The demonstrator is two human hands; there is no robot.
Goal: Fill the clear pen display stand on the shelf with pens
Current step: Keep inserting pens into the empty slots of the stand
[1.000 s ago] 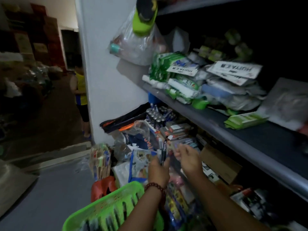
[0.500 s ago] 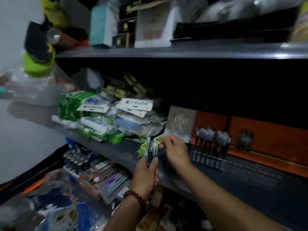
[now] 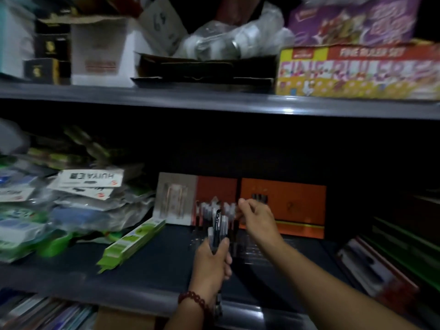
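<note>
Left hand (image 3: pixel 212 265) clamped round pens (image 3: pixel 219 228), bundle upright, just before stand (image 3: pixel 256 250) at back of middle shelf (image 3: pixel 147 256). Right hand (image 3: pixel 257 219) at stand's pen row, fingers (image 3: pixel 241 202) bunched; on pen or not, could not tell (blur). Advice: one pen per slot, tip down, bundle kept close. Legible: "FINE RULER SET" on box (image 3: pixel 357 70); inverted "HUIYA", roughly, on packet (image 3: pixel 91 182).
</note>
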